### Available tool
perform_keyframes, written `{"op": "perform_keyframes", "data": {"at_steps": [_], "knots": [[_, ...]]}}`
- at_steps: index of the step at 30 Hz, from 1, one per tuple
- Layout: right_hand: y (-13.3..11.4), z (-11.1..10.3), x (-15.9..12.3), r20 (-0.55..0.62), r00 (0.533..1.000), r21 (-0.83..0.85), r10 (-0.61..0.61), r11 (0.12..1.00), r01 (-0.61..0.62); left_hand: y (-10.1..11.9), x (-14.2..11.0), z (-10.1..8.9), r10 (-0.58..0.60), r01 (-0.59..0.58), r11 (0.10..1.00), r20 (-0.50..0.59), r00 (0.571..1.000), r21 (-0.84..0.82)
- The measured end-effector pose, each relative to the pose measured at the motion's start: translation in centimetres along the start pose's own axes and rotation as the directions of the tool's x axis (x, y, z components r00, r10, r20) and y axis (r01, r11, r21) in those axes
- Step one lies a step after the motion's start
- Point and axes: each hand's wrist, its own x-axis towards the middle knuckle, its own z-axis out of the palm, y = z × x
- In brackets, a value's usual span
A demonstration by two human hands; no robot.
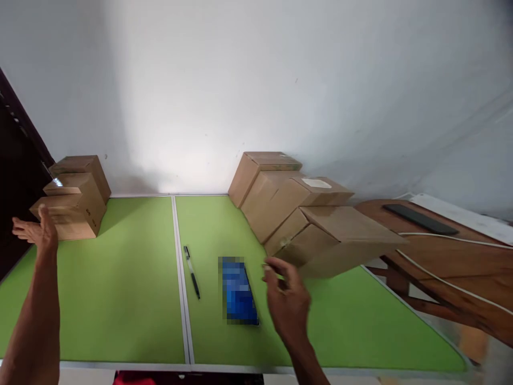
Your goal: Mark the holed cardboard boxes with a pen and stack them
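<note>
My left hand [35, 230] is raised at the left edge of the green table [120, 299], fingers stretched out, right beside the nearest of three stacked cardboard boxes [74, 200]. It holds nothing. My right hand [286, 302] hovers over the table's middle right, fingers loosely apart and slightly blurred, just in front of the closest box in a row of several cardboard boxes [320, 235]. A blue flat object [238, 291] lies just left of my right hand. A black and white pen [191, 270] lies beside it near the table's seam.
A white wall stands behind the table. A brown wooden table [449, 251] at the right carries a dark flat device [420, 219] and white cables [452, 286]. A dark door frame [16, 171] rises at the far left.
</note>
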Motion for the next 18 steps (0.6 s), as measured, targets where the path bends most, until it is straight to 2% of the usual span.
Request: {"op": "perform_keyframes", "data": {"at_steps": [1, 3, 6, 8, 10, 13, 18], "knots": [[-1.1, 1.8, -0.5, 0.108, 0.994, 0.046, -0.036, 0.998, 0.031, -0.9, 1.0, -0.1, -0.081, 0.08, 0.996, -0.035, 0.996, -0.026], [-3.0, 5.1, -1.7, 0.307, 0.943, 0.121, -0.132, 0.988, 0.099, -2.3, 2.6, 0.0, -0.218, 0.212, 0.973, -0.061, 0.974, -0.086], [-5.0, 8.5, -3.8, 0.501, 0.827, 0.187, -0.255, 0.965, 0.185, -3.5, 4.3, 0.3, -0.304, 0.306, 0.939, 0.038, 0.952, -0.156], [-5.8, 9.9, -5.1, 0.582, 0.763, 0.213, -0.281, 0.958, 0.19, -3.8, 4.5, 0.4, -0.32, 0.337, 0.925, 0.119, 0.94, -0.174], [-6.2, 11.0, -6.1, 0.653, 0.707, 0.228, -0.272, 0.961, 0.159, -3.7, 3.7, 0.4, -0.309, 0.346, 0.922, 0.209, 0.928, -0.171], [-6.5, 12.7, -7.1, 0.739, 0.632, 0.226, -0.233, 0.97, 0.093, -3.3, 0.0, 1.0, -0.261, 0.332, 0.931, 0.357, 0.897, -0.154], [-7.0, 14.7, -8.1, 0.828, 0.54, 0.171, -0.151, 0.985, 0.013, -2.0, -11.2, 1.8, -0.154, 0.291, 0.942, 0.56, 0.814, -0.165]]}}
